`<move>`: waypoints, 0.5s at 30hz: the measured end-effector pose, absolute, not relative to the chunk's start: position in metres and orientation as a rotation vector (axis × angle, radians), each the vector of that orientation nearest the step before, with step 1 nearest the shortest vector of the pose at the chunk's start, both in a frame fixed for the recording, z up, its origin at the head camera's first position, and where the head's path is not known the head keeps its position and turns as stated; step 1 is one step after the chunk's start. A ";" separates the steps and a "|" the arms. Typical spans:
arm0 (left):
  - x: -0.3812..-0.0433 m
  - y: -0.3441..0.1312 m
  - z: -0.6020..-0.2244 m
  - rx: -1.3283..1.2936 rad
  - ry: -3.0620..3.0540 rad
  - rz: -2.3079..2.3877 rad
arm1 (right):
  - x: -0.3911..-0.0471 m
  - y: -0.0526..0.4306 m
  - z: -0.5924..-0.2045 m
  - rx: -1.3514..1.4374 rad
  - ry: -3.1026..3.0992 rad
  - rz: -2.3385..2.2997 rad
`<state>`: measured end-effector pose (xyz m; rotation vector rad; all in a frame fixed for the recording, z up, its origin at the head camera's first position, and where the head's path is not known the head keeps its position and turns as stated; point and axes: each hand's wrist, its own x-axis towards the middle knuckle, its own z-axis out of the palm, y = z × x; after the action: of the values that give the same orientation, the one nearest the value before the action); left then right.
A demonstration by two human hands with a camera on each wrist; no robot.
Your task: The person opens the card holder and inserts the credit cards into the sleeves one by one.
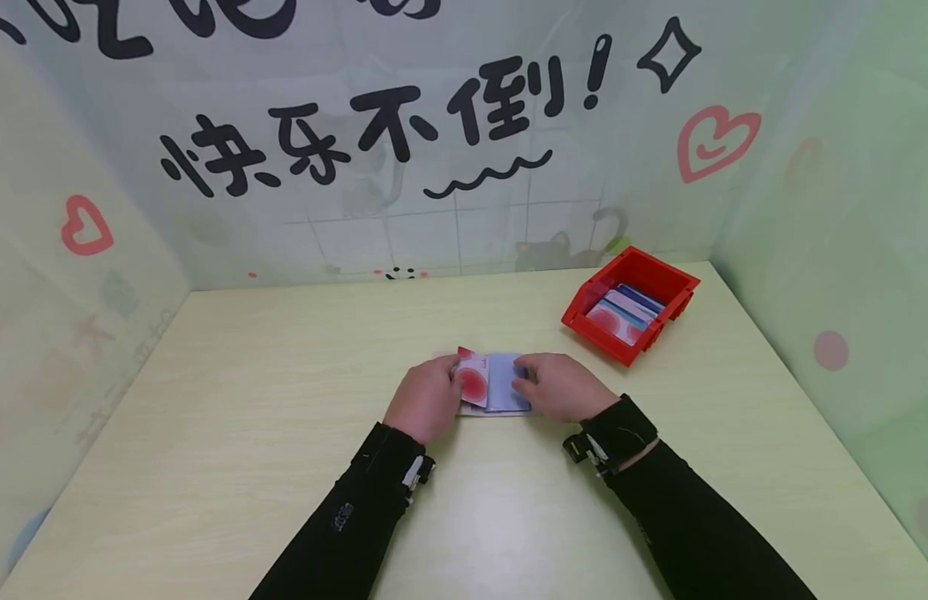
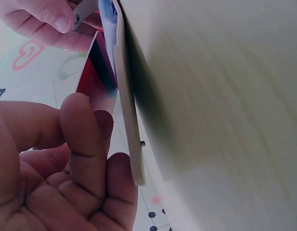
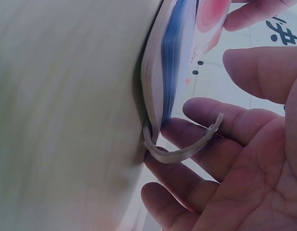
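Note:
An opened card holder [image 1: 518, 403] with a pale cover and bluish clear sleeves lies on the table between my hands. My left hand [image 1: 428, 398] pinches a card [image 1: 474, 385] with a red circle, tilted over the holder's left part. Seen from the left wrist, the cover [image 2: 125, 103] stands edge-on beside the card, a small metal snap near its end. My right hand [image 1: 564, 387] is at the holder's right edge, fingertips touching it and thumb apart. Its relaxed fingers lie against a curved pale strap [image 3: 179, 155], as the right wrist view shows.
A red bin [image 1: 612, 343] with several cards [image 1: 621, 312] inside sits tilted at the table's back right. The light wood table [image 1: 298, 367] meets a printed cloth backdrop [image 1: 403, 242] behind, with cloth sides left and right.

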<state>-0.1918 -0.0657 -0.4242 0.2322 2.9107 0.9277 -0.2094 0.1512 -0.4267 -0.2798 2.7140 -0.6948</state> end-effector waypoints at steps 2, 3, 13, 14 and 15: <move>-0.193 -0.065 -0.424 0.232 2.911 0.920 | -0.210 0.151 -0.426 -0.284 2.719 -0.687; -0.193 -0.065 -0.423 0.233 2.914 0.916 | -0.210 0.151 -0.426 -0.284 2.720 -0.682; -0.194 -0.060 -0.423 0.226 2.885 0.903 | -0.209 0.147 -0.428 -0.290 2.749 -0.622; -0.194 -0.059 -0.423 0.226 2.881 0.903 | -0.209 0.147 -0.428 -0.299 2.754 -0.613; -0.194 -0.059 -0.423 0.231 2.880 0.897 | -0.209 0.147 -0.428 -0.303 2.758 -0.608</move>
<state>-0.1937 -0.0585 -0.4227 0.2307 2.8802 0.8970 -0.2086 0.1469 -0.4278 -0.3028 2.7583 -0.6080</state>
